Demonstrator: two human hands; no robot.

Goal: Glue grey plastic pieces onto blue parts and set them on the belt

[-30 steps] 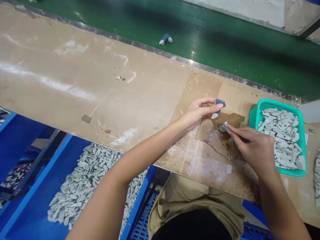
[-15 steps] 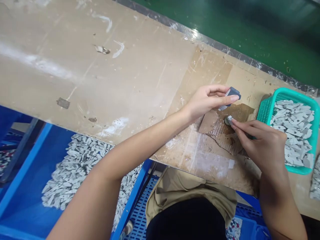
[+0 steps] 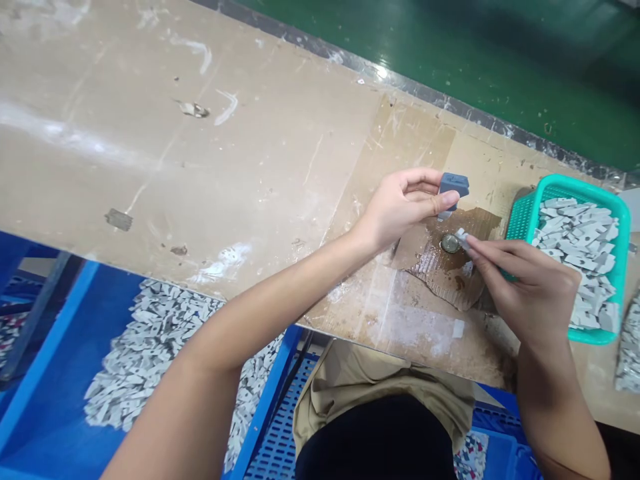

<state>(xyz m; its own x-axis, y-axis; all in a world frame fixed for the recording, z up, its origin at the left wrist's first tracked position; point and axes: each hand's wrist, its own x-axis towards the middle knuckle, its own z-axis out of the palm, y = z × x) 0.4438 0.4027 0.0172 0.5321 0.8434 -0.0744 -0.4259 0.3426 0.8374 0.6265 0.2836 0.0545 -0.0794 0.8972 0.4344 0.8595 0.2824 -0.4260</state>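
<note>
head | left grip (image 3: 406, 200) clamped on blue-grey block (image 3: 455, 183) | right grip (image 3: 531, 283) clamped on pale piece (image 3: 463, 236), long axis slanting up-left

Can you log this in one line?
left hand: holds blue-grey angular block; right hand: pinches small white piece by round shallow dish; nearby: green plastic basket, grey-white pieces inside

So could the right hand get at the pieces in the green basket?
Probably yes: the pieces lie in the open basket beside the right hand, though that hand pinches a whitish piece.
</note>
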